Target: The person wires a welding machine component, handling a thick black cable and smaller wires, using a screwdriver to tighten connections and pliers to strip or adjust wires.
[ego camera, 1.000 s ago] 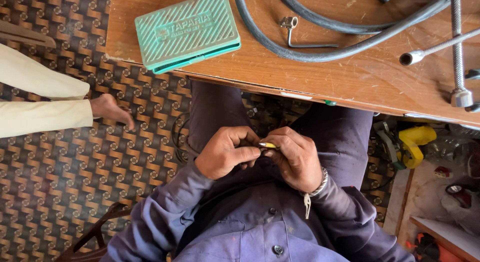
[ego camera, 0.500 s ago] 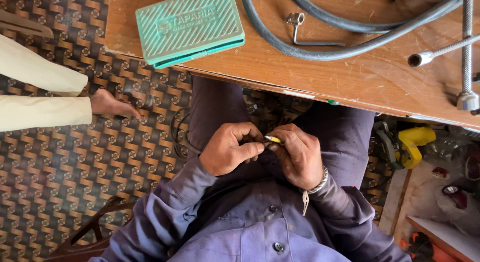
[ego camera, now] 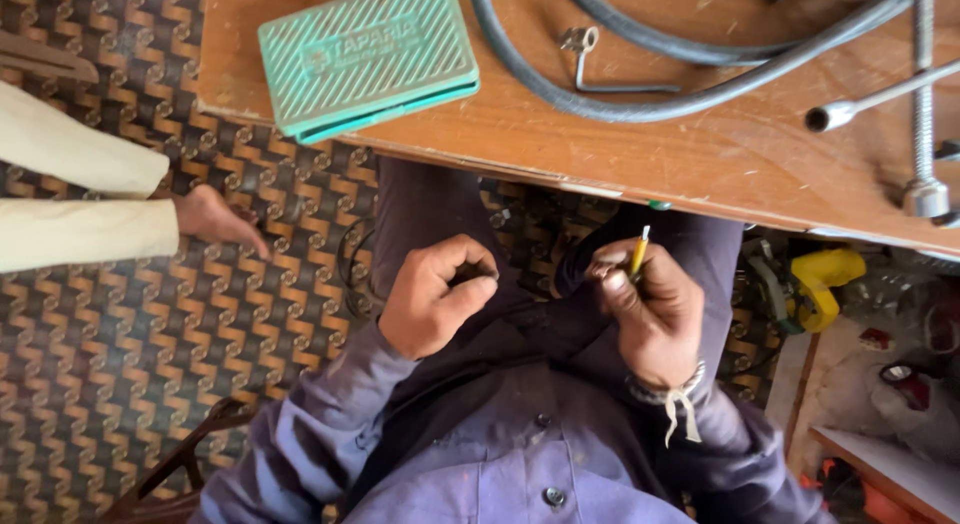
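Over my lap, my right hand [ego camera: 655, 314] pinches a yellow tool [ego camera: 638, 254] upright, tip clear for work; my left hand [ego camera: 435, 299] curls shut, contents hidden, below the tabletop [ego camera: 700, 154].

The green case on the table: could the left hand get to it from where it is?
Probably yes: the left hand is curled shut over the lap, and the green case lies at the table edge above it, nothing between.

Even, soft daylight; no hard glare. Table [ego camera: 600, 154] top is brightest and casts a dim shadow on the lap just below its near edge. Focus is sharp at the table; mild softness and wide-angle stretch far from it, toward the frame corners.
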